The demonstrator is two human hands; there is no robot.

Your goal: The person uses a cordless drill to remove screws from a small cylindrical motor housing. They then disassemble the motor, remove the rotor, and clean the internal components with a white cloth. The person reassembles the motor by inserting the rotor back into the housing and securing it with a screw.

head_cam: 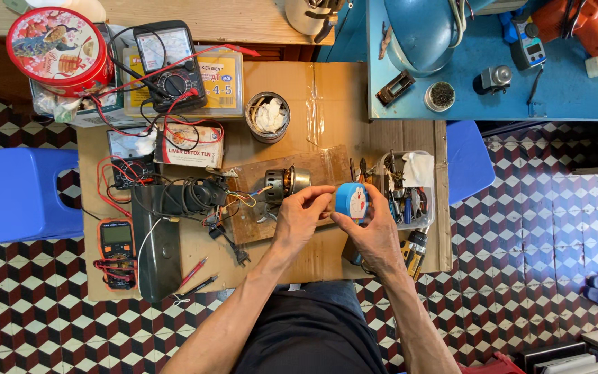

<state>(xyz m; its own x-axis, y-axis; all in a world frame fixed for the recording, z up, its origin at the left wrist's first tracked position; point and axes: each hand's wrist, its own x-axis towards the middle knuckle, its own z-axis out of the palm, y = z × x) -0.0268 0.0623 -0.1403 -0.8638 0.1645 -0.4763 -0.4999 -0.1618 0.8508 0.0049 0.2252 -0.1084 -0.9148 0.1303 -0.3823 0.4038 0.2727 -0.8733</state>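
Seen from above, a person sits on a patterned tile floor at a sheet of cardboard spread as a work surface. The right hand is closed around a small round blue case with a cartoon face on it, held up just in front of the body. The left hand is just beside it, thumb and fingertips pinched together at the case's left edge — whether something thin is drawn between them cannot be told. Just beyond both hands a small electric motor with coloured wires lies on a wooden board. To the right sits a clear plastic box full of tools. On the left — an orange multimeter, an analogue meter with red leads, a red round tin. A blue stool stands at far left.
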